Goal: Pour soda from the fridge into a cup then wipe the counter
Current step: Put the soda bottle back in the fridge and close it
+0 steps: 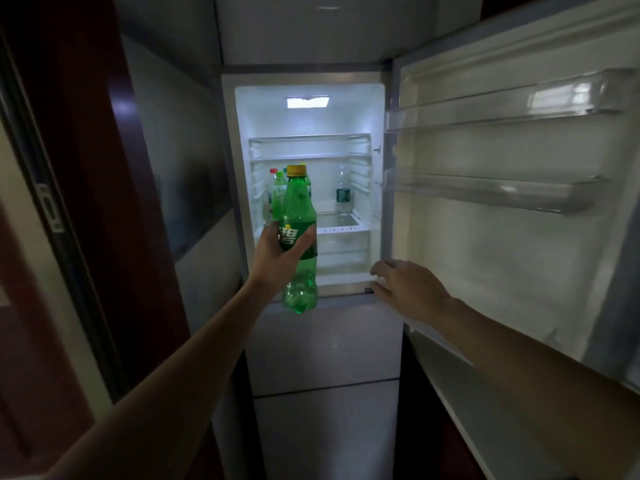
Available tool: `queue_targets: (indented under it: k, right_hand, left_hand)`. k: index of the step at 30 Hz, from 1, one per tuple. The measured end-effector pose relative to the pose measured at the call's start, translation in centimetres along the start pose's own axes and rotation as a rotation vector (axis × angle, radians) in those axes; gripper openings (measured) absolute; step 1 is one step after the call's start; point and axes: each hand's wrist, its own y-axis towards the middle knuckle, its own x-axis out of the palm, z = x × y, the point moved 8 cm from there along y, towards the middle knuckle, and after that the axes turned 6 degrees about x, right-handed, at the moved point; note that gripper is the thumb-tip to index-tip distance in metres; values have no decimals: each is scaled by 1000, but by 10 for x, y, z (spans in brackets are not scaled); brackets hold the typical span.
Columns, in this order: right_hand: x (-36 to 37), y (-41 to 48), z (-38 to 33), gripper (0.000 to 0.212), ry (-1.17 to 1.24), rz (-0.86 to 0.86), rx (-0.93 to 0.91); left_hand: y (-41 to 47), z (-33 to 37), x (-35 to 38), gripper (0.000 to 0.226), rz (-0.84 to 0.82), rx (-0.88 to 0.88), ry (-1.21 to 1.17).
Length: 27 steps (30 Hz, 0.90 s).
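My left fingers (302, 244) curl round the white-lettered label of an upright green soda bottle (298, 202) with a yellow cap, held before the lit, open fridge (311, 109). My right fingers (382, 266) lie loosely spread, empty, by the door's (485, 244) lower inner corner.

A green soda bottle (299, 216) is made of glossy, translucent plastic, its yellow cap (296, 170) smooth. At 3 o'clock, clear glossy plastic door shelves (485, 192) are set against a smooth white liner (485, 271); at 9 o'clock, a dark red panel (114, 168) is gloss-finished.
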Motion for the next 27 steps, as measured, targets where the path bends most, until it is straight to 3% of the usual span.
queue_targets:
  k: [5,8,10,17,22,27]
  right_hand:
    - [36,55,10,31,95,33,-39]
    - [63,89,20,31,138,-4,-75]
    - [74,111,30,32,224,7,-70]
    - [102,167,30,52,513,84,-119]
    - [129,206,38,64,678,103,-87]
    - [153,251,55,69,699,133,-23]
  left_hand:
    - [42,-45,16,6,-26,-24,-20]
    - [69,-76,15,50,0,-80,-13]
    - [91,-94,14,67,18,-90,13]
    - [145,-121,42,50,-49,1,100]
    - [179,-159,65,22,-100,3,4]
    - [221,-198,74,48,-103,33,-120]
